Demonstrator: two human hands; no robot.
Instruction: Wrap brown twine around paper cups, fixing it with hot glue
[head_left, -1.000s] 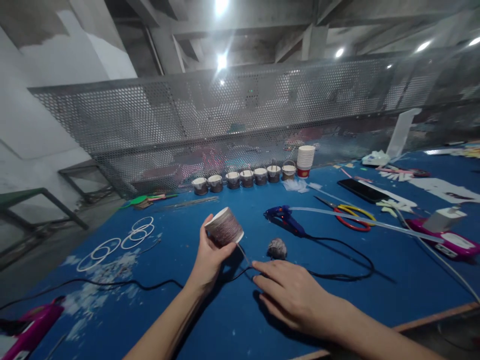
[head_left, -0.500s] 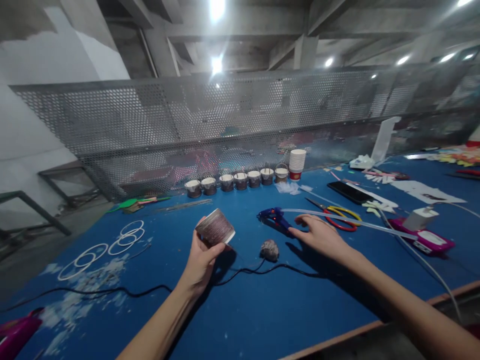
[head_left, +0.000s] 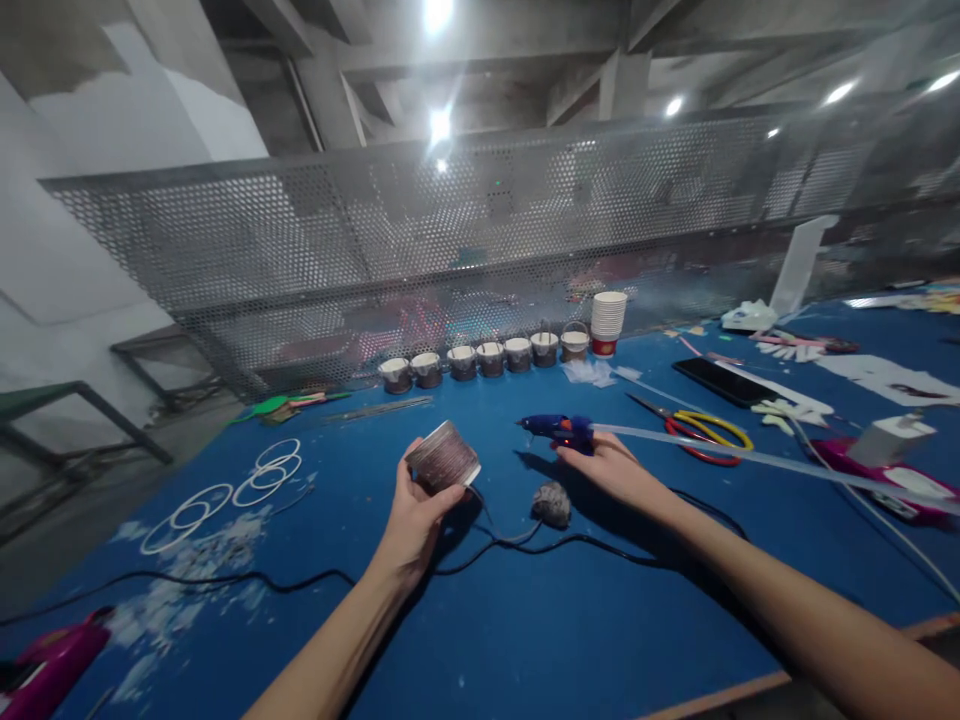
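My left hand (head_left: 415, 520) is closed around a paper cup wrapped in brown yarn (head_left: 444, 459), held tilted just above the blue table (head_left: 525, 620). My right hand (head_left: 613, 470) grips the handle of a blue glue gun (head_left: 556, 429), whose nozzle points left and whose long glue stick (head_left: 750, 458) trails off to the right. A loose grey-brown yarn ball (head_left: 552, 503) lies on the table between my two hands. The gun's black cord (head_left: 300, 578) snakes across the table in front of me.
A row of several yarn-wrapped cups (head_left: 487, 357) and a stack of white paper cups (head_left: 608, 322) line the far edge by the perforated metal screen (head_left: 450, 230). Scissors (head_left: 701, 432), a phone (head_left: 720, 380), white rings (head_left: 225, 490), a pink tool (head_left: 52, 665) lie around.
My right hand left the table near the yarn strand, reached forward to the glue gun and closed on it, lifting it. My left hand kept the wrapped cup nearly still.
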